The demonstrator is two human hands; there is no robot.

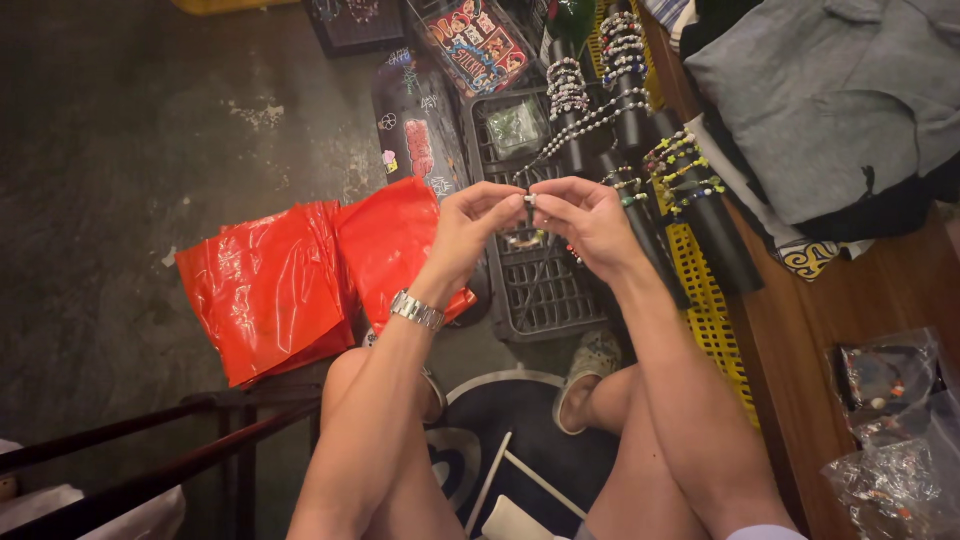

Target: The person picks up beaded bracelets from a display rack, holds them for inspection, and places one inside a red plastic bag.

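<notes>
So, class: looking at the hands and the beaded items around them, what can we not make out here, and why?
- Small pale piece, head view: too tiny, and fingertips of the left hand and right hand cover most of it.
- Clear bags: cut by the right edge, contents blurred.
- Black crate: the hands hide its middle.
- Beaded bracelets: beads too small to tell apart.

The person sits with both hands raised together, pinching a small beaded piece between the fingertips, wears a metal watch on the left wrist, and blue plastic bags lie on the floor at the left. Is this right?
Not quite: the plastic bags are red, not blue, as the head view shows. The rest holds: the left hand and right hand meet and pinch a small beaded piece, and a metal watch sits on the left wrist.
</notes>
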